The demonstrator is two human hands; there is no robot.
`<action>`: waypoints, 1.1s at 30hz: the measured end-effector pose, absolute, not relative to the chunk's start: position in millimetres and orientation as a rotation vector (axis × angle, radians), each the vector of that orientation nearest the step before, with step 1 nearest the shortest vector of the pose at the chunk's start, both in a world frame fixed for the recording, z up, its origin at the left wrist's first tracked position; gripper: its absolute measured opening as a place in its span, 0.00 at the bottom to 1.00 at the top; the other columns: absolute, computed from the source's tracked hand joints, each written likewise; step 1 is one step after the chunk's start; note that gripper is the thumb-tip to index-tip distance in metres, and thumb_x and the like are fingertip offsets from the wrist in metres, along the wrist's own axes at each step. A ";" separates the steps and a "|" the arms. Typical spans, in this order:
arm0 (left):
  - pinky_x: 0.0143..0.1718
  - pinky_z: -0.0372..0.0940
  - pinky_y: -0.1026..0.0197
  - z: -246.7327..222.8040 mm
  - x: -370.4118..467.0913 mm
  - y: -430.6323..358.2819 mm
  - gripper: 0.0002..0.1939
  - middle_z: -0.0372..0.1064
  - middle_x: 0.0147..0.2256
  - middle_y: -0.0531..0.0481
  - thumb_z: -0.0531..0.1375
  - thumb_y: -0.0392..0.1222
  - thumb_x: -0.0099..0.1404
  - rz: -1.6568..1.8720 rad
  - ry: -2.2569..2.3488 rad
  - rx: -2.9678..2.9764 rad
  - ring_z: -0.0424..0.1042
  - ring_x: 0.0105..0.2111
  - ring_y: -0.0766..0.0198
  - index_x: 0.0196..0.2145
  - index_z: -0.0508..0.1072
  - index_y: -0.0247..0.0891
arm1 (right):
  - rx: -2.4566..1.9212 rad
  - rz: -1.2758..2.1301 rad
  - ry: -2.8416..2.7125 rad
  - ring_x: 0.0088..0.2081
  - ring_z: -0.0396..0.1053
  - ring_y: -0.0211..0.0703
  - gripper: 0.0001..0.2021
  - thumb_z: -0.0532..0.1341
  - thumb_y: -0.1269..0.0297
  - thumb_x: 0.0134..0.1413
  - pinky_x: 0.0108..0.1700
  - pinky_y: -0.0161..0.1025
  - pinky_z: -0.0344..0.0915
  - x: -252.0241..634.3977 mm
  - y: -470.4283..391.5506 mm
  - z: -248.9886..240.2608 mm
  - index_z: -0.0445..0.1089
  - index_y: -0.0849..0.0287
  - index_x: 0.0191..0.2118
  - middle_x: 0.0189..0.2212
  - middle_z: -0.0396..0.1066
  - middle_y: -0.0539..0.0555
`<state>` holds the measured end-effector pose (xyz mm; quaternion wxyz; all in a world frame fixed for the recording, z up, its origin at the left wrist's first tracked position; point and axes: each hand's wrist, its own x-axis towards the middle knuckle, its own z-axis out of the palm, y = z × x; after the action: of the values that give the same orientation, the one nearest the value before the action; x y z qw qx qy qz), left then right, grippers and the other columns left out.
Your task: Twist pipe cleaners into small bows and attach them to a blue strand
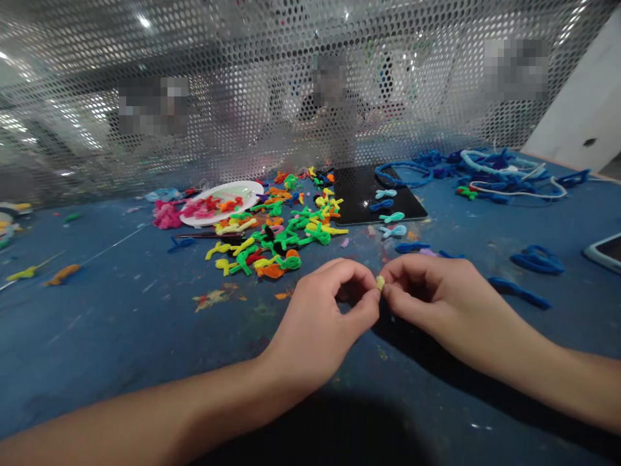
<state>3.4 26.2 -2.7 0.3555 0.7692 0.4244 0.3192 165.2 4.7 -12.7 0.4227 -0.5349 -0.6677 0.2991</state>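
Note:
Between my fingertips is a small pale yellow fuzzy piece (pixel 380 282). My left hand (pixel 330 310) pinches it from the left, thumb and forefinger together. From the right, my right hand (pixel 431 291) grips the same piece with its fingertips. Just beyond my left hand lies a spread of bent fuzzy pieces (pixel 291 233) in green, yellow, orange and red. Light blue looped pieces (pixel 392 217) lie on and beside a black flat panel (pixel 356 194) beyond my hands. A dark blue looped piece (pixel 537 259) rests to the right.
A white plate (pixel 194 220) with pink and red pieces stands at the back left. Blue rings and strands (pixel 504 168) are heaped at the back right. A phone-like device (pixel 604 252) lies at the right edge. Behind the blue table (pixel 145 323) rises a perforated metal screen (pixel 242 90).

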 end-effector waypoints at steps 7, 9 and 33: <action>0.27 0.57 0.68 -2.4 5.2 30.5 0.06 0.64 0.25 0.56 0.56 0.38 0.63 0.798 1.045 1.796 0.61 0.26 0.69 0.28 0.68 0.38 | -1.313 0.880 -1.620 0.17 0.53 0.31 0.07 0.56 0.66 0.48 0.16 0.29 0.47 166.2 5.8 -12.3 0.68 0.58 0.24 0.14 0.58 0.44; 0.26 0.57 0.69 -1.7 6.0 31.8 0.06 0.63 0.25 0.57 0.57 0.38 0.63 0.820 1.033 1.752 0.61 0.25 0.70 0.28 0.67 0.38 | -1.289 0.957 -1.578 0.16 0.51 0.31 0.06 0.56 0.66 0.48 0.15 0.29 0.46 166.1 6.2 -12.5 0.68 0.58 0.25 0.14 0.57 0.44; 0.28 0.57 0.67 1.3 5.8 27.5 0.04 0.63 0.26 0.57 0.54 0.33 0.62 0.708 1.062 2.137 0.62 0.26 0.70 0.30 0.67 0.37 | -1.285 0.460 -1.905 0.20 0.63 0.31 0.06 0.57 0.70 0.56 0.22 0.28 0.57 168.7 -2.2 -11.9 0.70 0.58 0.30 0.19 0.69 0.45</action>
<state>5.8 27.5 1.3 0.3206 0.8132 0.4041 0.2696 168.7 -2.2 -11.9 0.3883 -0.5053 -0.7490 0.1810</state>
